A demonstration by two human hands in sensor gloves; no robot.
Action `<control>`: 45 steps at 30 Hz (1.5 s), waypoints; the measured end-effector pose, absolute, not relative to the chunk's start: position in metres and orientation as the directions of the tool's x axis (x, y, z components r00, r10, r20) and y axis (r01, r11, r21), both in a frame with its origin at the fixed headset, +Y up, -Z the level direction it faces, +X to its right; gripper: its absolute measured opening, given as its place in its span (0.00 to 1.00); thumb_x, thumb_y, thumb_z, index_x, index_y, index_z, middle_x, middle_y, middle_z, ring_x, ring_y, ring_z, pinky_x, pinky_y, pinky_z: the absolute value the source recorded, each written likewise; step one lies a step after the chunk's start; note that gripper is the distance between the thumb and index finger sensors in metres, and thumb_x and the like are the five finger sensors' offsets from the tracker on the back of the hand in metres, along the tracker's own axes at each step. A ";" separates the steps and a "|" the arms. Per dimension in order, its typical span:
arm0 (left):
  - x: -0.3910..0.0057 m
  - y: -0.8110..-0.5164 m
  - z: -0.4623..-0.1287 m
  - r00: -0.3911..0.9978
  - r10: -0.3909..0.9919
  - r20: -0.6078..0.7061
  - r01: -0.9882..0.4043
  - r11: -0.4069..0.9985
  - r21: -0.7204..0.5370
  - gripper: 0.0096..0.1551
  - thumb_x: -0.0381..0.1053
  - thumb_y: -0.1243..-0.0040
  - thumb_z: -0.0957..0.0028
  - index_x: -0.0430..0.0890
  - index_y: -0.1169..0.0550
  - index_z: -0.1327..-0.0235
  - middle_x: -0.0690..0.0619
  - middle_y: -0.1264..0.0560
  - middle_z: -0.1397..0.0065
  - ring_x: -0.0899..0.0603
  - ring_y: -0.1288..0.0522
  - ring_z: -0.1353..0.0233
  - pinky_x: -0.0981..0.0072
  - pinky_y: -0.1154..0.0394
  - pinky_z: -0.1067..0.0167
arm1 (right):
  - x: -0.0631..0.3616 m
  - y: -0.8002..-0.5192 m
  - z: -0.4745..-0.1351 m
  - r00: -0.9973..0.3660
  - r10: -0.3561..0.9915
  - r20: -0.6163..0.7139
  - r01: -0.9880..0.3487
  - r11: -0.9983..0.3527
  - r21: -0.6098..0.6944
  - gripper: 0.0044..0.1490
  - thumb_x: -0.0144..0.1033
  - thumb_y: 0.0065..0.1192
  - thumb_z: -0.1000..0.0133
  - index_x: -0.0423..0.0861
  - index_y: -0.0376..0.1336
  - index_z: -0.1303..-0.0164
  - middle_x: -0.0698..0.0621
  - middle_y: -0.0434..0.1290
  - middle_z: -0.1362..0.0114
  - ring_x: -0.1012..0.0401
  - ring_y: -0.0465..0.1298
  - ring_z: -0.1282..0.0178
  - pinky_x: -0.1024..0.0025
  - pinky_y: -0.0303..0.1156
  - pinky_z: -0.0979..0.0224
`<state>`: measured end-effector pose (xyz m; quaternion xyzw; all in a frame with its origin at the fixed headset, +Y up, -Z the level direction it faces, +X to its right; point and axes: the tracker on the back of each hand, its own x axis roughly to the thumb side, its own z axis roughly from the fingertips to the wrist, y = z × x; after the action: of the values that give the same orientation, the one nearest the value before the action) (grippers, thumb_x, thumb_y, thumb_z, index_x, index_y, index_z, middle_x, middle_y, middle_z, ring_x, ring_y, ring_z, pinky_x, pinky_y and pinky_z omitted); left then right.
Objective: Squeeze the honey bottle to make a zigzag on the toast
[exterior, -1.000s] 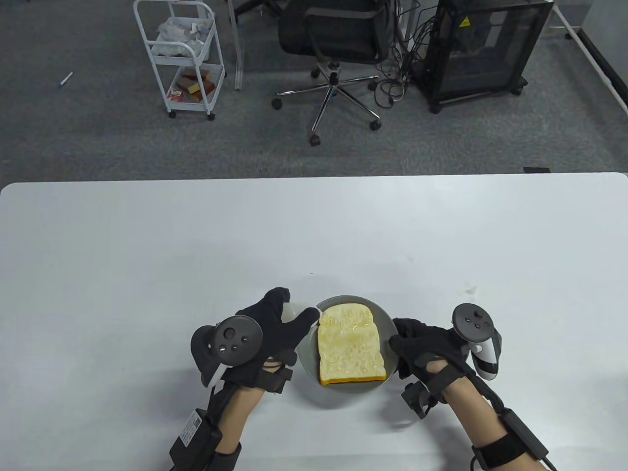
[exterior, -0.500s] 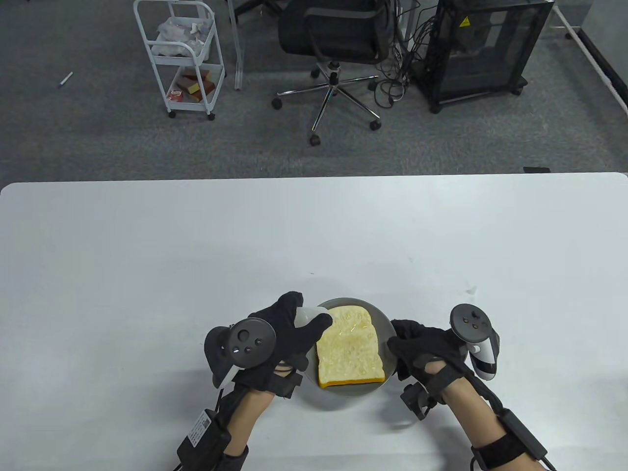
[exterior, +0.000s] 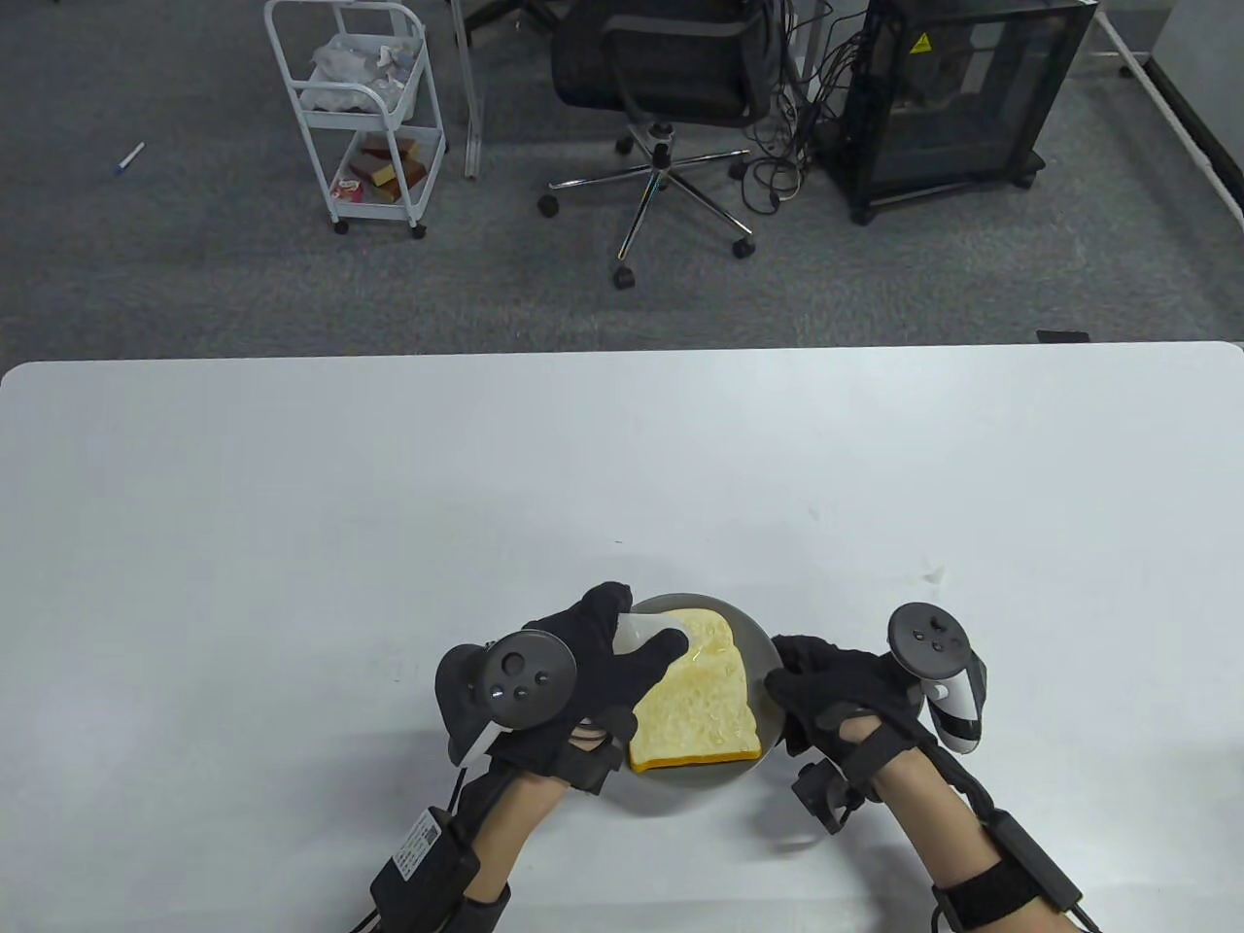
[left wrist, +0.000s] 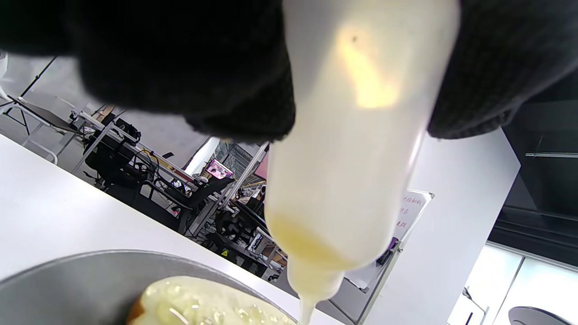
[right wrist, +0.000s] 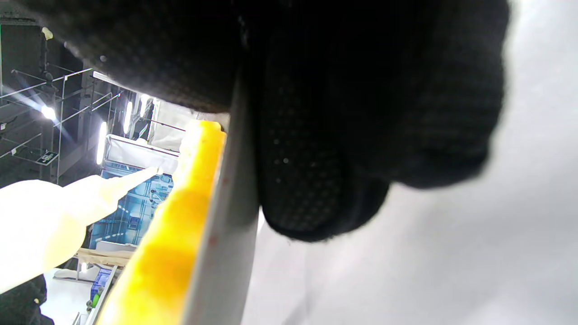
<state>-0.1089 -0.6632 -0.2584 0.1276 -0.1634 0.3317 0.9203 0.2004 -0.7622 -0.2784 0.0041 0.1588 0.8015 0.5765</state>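
A slice of toast [exterior: 698, 702] with a yellow-orange crust and glossy honey near its far edge lies on a grey plate [exterior: 765, 724] near the table's front edge. My left hand [exterior: 593, 671] grips a white squeeze honey bottle [exterior: 639, 632], nozzle down over the toast's far left corner. In the left wrist view the bottle [left wrist: 356, 149] points down at the toast [left wrist: 203, 307]. My right hand [exterior: 826, 690] holds the plate's right rim; in the right wrist view its fingers [right wrist: 316, 158] sit against the rim [right wrist: 221, 253], beside the toast's crust [right wrist: 167, 243].
The white table [exterior: 389, 505] stretches far and to both sides of the plate. Beyond its far edge, on the floor, stand a white cart [exterior: 360, 107], an office chair [exterior: 671, 87] and a black cabinet [exterior: 962, 97].
My left hand has carried the bottle to the right, from beside the plate's left rim to over the toast's far left part. My right hand has stayed on the plate's rim.
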 end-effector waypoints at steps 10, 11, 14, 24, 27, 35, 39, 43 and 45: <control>-0.095 -0.663 -0.258 0.698 0.585 0.412 -0.670 0.737 0.088 0.42 0.76 0.27 0.50 0.43 0.22 0.42 0.40 0.14 0.62 0.48 0.15 0.75 0.52 0.18 0.68 | 0.200 -0.763 -0.278 -0.338 0.924 -0.177 -0.922 -0.287 0.262 0.36 0.32 0.72 0.48 0.26 0.65 0.34 0.38 0.85 0.50 0.53 0.91 0.66 0.71 0.89 0.68; -0.095 -0.663 -0.258 0.698 0.584 0.415 -0.668 0.739 0.083 0.42 0.76 0.27 0.51 0.43 0.22 0.42 0.40 0.14 0.62 0.48 0.15 0.75 0.52 0.18 0.68 | 0.200 -0.763 -0.278 -0.337 0.925 -0.177 -0.922 -0.286 0.261 0.36 0.32 0.72 0.48 0.26 0.65 0.34 0.38 0.85 0.50 0.53 0.91 0.66 0.71 0.89 0.68; -0.094 -0.663 -0.256 0.695 0.584 0.420 -0.669 0.740 0.077 0.42 0.76 0.27 0.51 0.43 0.22 0.42 0.40 0.14 0.62 0.48 0.15 0.75 0.52 0.18 0.68 | 0.200 -0.762 -0.279 -0.335 0.926 -0.176 -0.923 -0.284 0.261 0.36 0.31 0.72 0.48 0.26 0.65 0.34 0.38 0.85 0.50 0.53 0.91 0.66 0.71 0.89 0.68; -0.099 -0.660 -0.250 0.694 0.582 0.425 -0.665 0.744 0.067 0.42 0.76 0.27 0.50 0.43 0.22 0.43 0.40 0.14 0.62 0.48 0.15 0.76 0.52 0.18 0.68 | 0.201 -0.762 -0.279 -0.330 0.928 -0.173 -0.925 -0.281 0.256 0.36 0.32 0.72 0.48 0.26 0.65 0.34 0.38 0.85 0.50 0.53 0.91 0.67 0.71 0.89 0.68; -0.105 -0.658 -0.249 0.690 0.588 0.421 -0.671 0.739 0.067 0.42 0.76 0.27 0.51 0.43 0.22 0.43 0.40 0.14 0.62 0.48 0.15 0.76 0.52 0.18 0.68 | 0.202 -0.762 -0.279 -0.327 0.929 -0.173 -0.926 -0.279 0.254 0.36 0.32 0.72 0.48 0.26 0.65 0.34 0.38 0.85 0.50 0.53 0.91 0.66 0.70 0.89 0.68; -0.114 -0.657 -0.249 0.691 0.597 0.407 -0.673 0.737 0.062 0.42 0.76 0.27 0.50 0.43 0.22 0.43 0.40 0.14 0.62 0.48 0.16 0.76 0.52 0.18 0.68 | 0.205 -0.761 -0.280 -0.324 0.930 -0.174 -0.929 -0.278 0.244 0.36 0.32 0.72 0.48 0.26 0.65 0.34 0.38 0.85 0.50 0.53 0.91 0.67 0.70 0.89 0.68; -0.121 -0.655 -0.250 0.694 0.601 0.397 -0.672 0.738 0.059 0.42 0.76 0.27 0.50 0.43 0.22 0.43 0.40 0.14 0.63 0.48 0.16 0.76 0.52 0.18 0.68 | 0.207 -0.761 -0.281 -0.317 0.932 -0.177 -0.932 -0.272 0.239 0.36 0.32 0.72 0.48 0.26 0.65 0.34 0.38 0.85 0.50 0.53 0.91 0.66 0.71 0.89 0.68; -0.127 -0.653 -0.252 0.693 0.608 0.386 -0.676 0.735 0.055 0.42 0.76 0.27 0.50 0.43 0.22 0.43 0.40 0.14 0.63 0.48 0.16 0.76 0.52 0.18 0.68 | 0.209 -0.760 -0.282 -0.314 0.933 -0.178 -0.934 -0.269 0.235 0.36 0.32 0.72 0.48 0.26 0.65 0.34 0.38 0.85 0.50 0.53 0.91 0.66 0.71 0.89 0.68; -0.129 -0.653 -0.252 0.692 0.614 0.380 -0.678 0.733 0.050 0.42 0.76 0.27 0.50 0.43 0.22 0.43 0.40 0.14 0.63 0.48 0.16 0.77 0.52 0.18 0.68 | 0.210 -0.760 -0.282 -0.313 0.933 -0.179 -0.935 -0.269 0.232 0.36 0.32 0.72 0.48 0.26 0.65 0.34 0.38 0.85 0.50 0.53 0.91 0.66 0.71 0.89 0.68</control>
<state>-0.1292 -0.6527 -0.2525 0.0934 -0.1717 0.3530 0.9150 0.2095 -0.7598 -0.2818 -0.0032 0.1480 0.7965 0.5863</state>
